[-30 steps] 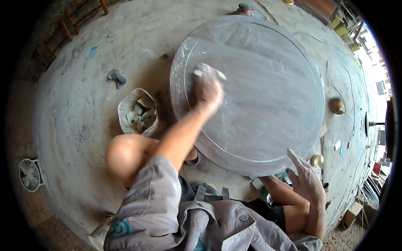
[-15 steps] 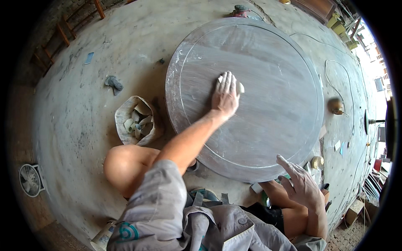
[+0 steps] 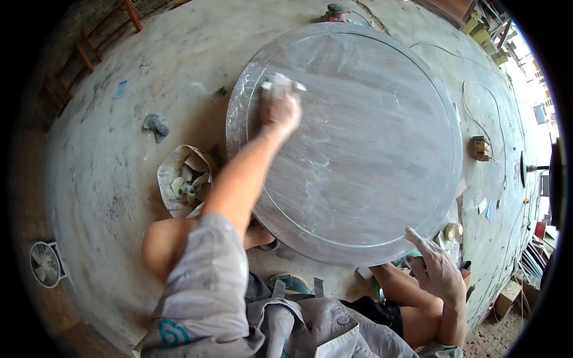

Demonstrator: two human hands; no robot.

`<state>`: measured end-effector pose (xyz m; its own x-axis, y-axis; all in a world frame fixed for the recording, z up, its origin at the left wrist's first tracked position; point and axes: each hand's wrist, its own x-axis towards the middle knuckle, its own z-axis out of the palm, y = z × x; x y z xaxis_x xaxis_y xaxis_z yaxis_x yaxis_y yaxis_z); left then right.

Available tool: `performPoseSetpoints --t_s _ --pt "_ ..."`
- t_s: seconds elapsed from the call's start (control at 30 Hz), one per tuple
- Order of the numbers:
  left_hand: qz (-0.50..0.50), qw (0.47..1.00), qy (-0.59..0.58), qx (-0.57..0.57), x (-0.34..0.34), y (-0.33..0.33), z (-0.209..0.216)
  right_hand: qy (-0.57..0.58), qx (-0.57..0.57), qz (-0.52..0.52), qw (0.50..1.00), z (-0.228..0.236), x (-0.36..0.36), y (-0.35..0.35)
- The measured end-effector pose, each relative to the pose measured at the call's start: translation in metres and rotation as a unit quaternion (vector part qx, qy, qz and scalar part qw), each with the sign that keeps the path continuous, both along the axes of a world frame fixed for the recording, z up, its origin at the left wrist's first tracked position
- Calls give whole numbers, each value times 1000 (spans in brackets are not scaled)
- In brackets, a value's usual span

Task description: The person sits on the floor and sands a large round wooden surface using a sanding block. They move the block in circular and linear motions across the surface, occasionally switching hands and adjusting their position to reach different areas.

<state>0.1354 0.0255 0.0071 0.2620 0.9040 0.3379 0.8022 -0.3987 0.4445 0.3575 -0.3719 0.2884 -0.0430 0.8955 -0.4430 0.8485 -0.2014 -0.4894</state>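
Observation:
A large round tabletop (image 3: 364,161), grey-brown with streaks of white dust and a grooved ring near its rim, lies before me. My left hand (image 3: 282,106), smeared by motion, presses on its upper left part. Under the fingers is a pale piece of sandpaper (image 3: 300,86), its ends sticking out on both sides; most of it is hidden. My right hand (image 3: 437,268), dusty and holding nothing, hovers by the lower right rim with its fingers apart.
Left of the tabletop stands an open bag (image 3: 170,188) of curled pale scraps. A grey cloth (image 3: 156,127) lies farther left, near a white-framed fan (image 3: 45,264). A corded power tool (image 3: 480,148) sits on the right, another reddish one (image 3: 337,13) beyond the far rim.
My left hand has slid with the sandpaper toward the upper left of the tabletop. My right hand stays near the lower right rim. The whole view has shifted slightly.

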Motion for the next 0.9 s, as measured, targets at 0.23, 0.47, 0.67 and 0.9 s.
performPoseSetpoints --t_s 0.23,0.47,0.67,0.9 --pt "-244 967 29 -63 -121 26 53 8 22 25 999 -15 7 -8" --pt "-117 938 -102 -310 -199 -52 114 39 9 -8 999 -12 -9 -7" --pt "-68 888 -322 -321 -229 -130 62 36 16 -19 999 -35 -10 -18" --pt "-54 888 -351 -292 -244 -160 -20 -89 206 60 973 -117 -17 35"
